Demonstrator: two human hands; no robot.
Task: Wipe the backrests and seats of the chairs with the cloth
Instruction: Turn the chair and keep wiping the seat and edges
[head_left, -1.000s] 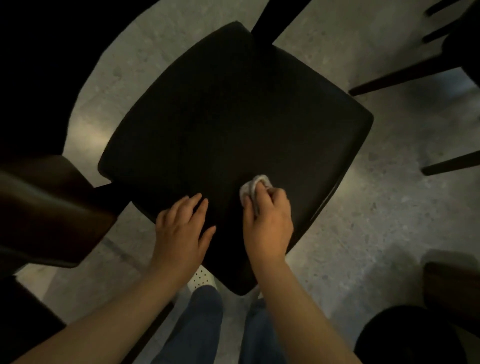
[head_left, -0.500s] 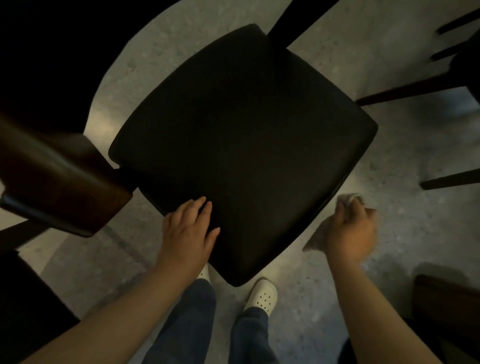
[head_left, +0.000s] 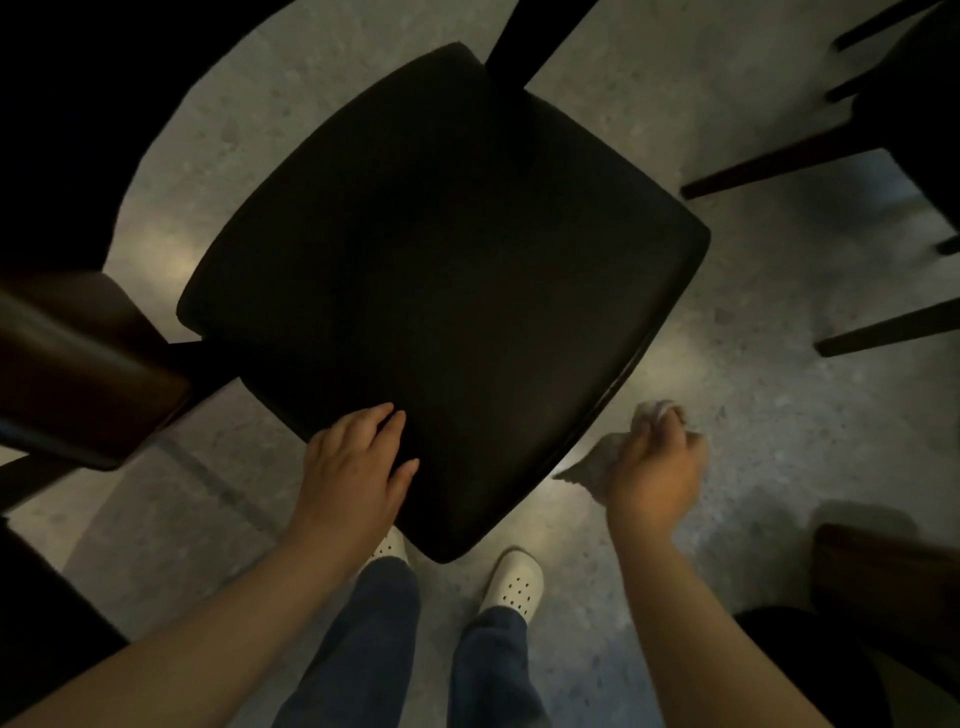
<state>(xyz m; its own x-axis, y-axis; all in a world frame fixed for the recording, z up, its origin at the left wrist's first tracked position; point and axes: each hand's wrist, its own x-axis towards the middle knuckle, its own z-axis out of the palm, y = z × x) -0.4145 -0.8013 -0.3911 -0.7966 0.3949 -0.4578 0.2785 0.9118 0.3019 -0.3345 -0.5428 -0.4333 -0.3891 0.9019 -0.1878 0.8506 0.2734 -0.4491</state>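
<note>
A black padded chair seat (head_left: 447, 270) fills the middle of the view, seen from above. My left hand (head_left: 358, 467) rests flat on its near edge with the fingers straight. My right hand (head_left: 657, 467) is off the seat, over the floor to the right of its near corner, and grips a crumpled grey cloth (head_left: 597, 462). The cloth sticks out above and to the left of the fingers. The chair's brown wooden backrest (head_left: 78, 374) shows at the left edge, partly cut off.
Dark legs of another chair (head_left: 779, 161) cross the upper right. A brown wooden piece (head_left: 883, 577) sits at the lower right. My feet in white shoes (head_left: 514, 582) stand on the speckled grey floor just below the seat.
My right hand swept the cloth off the seat's near part to the right and now holds it over the floor beside the chair. My left hand stayed on the near edge.
</note>
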